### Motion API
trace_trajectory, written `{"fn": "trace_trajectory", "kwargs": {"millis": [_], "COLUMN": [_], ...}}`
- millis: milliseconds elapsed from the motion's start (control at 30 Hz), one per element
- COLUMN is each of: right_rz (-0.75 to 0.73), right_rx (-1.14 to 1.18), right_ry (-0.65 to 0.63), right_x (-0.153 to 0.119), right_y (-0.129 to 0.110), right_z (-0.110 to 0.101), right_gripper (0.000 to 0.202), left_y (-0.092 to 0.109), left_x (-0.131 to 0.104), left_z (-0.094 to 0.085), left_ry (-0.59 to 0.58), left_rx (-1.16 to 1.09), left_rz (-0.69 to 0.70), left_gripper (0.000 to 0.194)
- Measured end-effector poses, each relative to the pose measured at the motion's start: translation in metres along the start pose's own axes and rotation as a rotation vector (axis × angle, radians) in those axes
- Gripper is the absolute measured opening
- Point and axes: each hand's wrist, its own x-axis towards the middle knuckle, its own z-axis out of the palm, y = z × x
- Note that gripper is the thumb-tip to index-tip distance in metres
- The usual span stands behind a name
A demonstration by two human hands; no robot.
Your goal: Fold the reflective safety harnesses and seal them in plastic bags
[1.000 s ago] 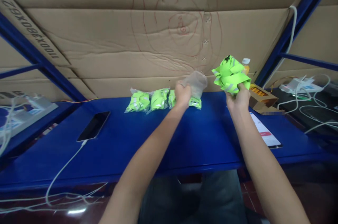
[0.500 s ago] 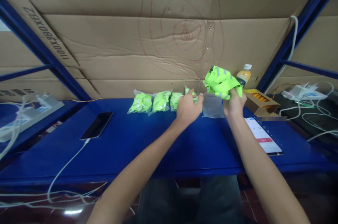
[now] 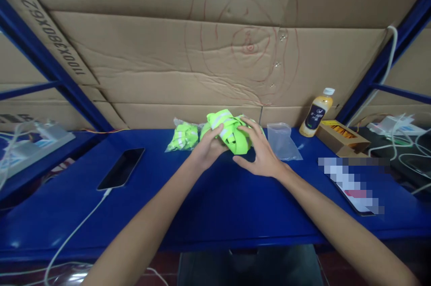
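Observation:
A bundled neon-green reflective vest (image 3: 232, 131) with silvery strips is held up over the middle of the blue shelf. My left hand (image 3: 209, 151) grips its left side, thumb in front. At its right side, my right hand (image 3: 264, 156) is spread, thumb apart from the fingers, with the fingertips at the cloth. Behind the bundle lies a row of similar vests in clear bags; the leftmost bagged vest (image 3: 182, 137) shows whole, while the others are mostly hidden by the bundle and my hands. An empty clear plastic bag (image 3: 283, 143) lies flat right of my right hand.
A juice bottle (image 3: 315, 115) and an open cardboard box (image 3: 343, 139) stand at the back right. A dark phone (image 3: 121, 169) on a white cable lies left, a blurred-out phone (image 3: 355, 191) right. Power strips with cables sit at both sides. Cardboard (image 3: 161, 61) walls the back.
The vest has moved left and down from above the clear bag to between both hands. My left hand has left the bagged row and taken hold of it; my right hand has loosened and spread.

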Motion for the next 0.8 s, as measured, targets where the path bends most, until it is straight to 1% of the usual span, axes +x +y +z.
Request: {"fn": "trace_trajectory", "kwargs": {"millis": [67, 133, 167, 200, 267, 333, 400, 467, 533, 600, 633, 700, 733, 767, 800], "right_rz": [0.149, 0.301, 0.360, 0.394, 0.384, 0.315, 0.235, 0.145, 0.074, 0.077, 0.105, 0.175, 0.202, 0.224, 0.246], "right_rx": [0.064, 0.157, 0.222, 0.287, 0.366, 0.347, 0.240, 0.111, 0.044, 0.091, 0.118, 0.116, 0.098, 0.090, 0.104], "right_ry": [0.148, 0.272, 0.289, 0.268, 0.188, 0.166, 0.224, 0.269, 0.232, 0.187, 0.199, 0.270, 0.294, 0.289, 0.249], "right_x": [-0.005, -0.008, -0.007, -0.006, -0.003, 0.000, 0.001, 0.001, 0.001, 0.000, 0.000, 0.000, 0.000, 0.000, -0.001], "right_y": [0.006, 0.012, 0.015, 0.018, 0.022, 0.022, 0.019, 0.014, 0.010, 0.007, 0.006, 0.008, 0.010, 0.013, 0.017], "right_z": [0.002, 0.000, -0.002, -0.005, -0.012, -0.018, -0.023, -0.026, -0.028, -0.031, -0.031, -0.031, -0.030, -0.028, -0.025], "right_gripper": [0.066, 0.061, 0.062, 0.062, 0.056, 0.038, 0.019, 0.012, 0.014, 0.016, 0.016, 0.018, 0.023, 0.032, 0.043], "left_y": [-0.002, -0.006, -0.008, -0.009, -0.011, -0.013, -0.012, -0.011, -0.009, -0.006, -0.005, -0.003, -0.003, -0.004, -0.005], "left_x": [-0.004, -0.008, -0.009, -0.010, -0.011, -0.009, -0.005, -0.001, 0.002, 0.002, 0.001, -0.002, -0.004, -0.006, -0.009], "left_z": [-0.001, 0.002, 0.004, 0.006, 0.006, 0.002, -0.004, -0.010, -0.013, -0.013, -0.012, -0.009, -0.007, -0.005, -0.003], "left_ry": [-0.028, -0.081, -0.106, -0.124, -0.130, -0.107, -0.065, -0.021, 0.029, 0.070, 0.081, 0.077, 0.068, 0.059, 0.048], "left_rx": [0.014, 0.015, 0.021, 0.038, 0.106, 0.187, 0.236, 0.250, 0.248, 0.245, 0.245, 0.255, 0.264, 0.273, 0.281], "left_rz": [0.031, 0.063, 0.069, 0.070, 0.070, 0.091, 0.143, 0.196, 0.230, 0.243, 0.243, 0.235, 0.230, 0.223, 0.211], "left_gripper": [0.053, 0.062, 0.066, 0.068, 0.069, 0.068, 0.069, 0.074, 0.079, 0.083, 0.084, 0.085, 0.086, 0.086, 0.088]}}
